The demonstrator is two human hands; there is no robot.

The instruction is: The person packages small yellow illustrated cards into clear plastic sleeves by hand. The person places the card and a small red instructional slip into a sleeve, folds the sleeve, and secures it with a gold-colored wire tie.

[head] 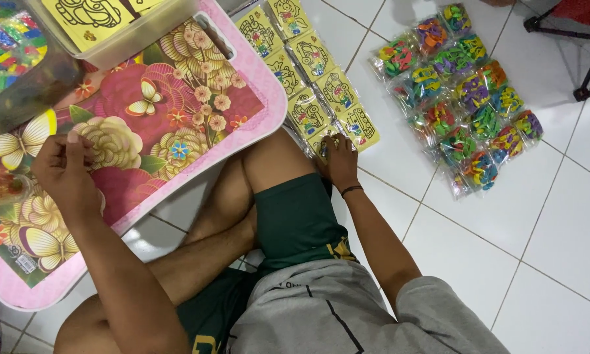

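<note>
My left hand [64, 169] hovers over a pink folding table [255, 62] printed with flowers and butterflies. Its fingers are pinched together, and I see nothing clearly held between them. My right hand [341, 162], with a dark band on the wrist, reaches past my knee to the white tiled floor. Its fingers curl onto the nearest yellow picture packet [327, 139], at the end of two rows of similar yellow packets [314, 56]. I sit cross-legged in green shorts and a grey shirt.
A clear plastic box [121, 29] with yellow picture sheets sits on the table's far edge, next to a clear bag of colourful pieces [10, 49]. Several bags of colourful foam shapes [462, 92] lie on the floor at right. Black stand legs [589, 62] are at top right.
</note>
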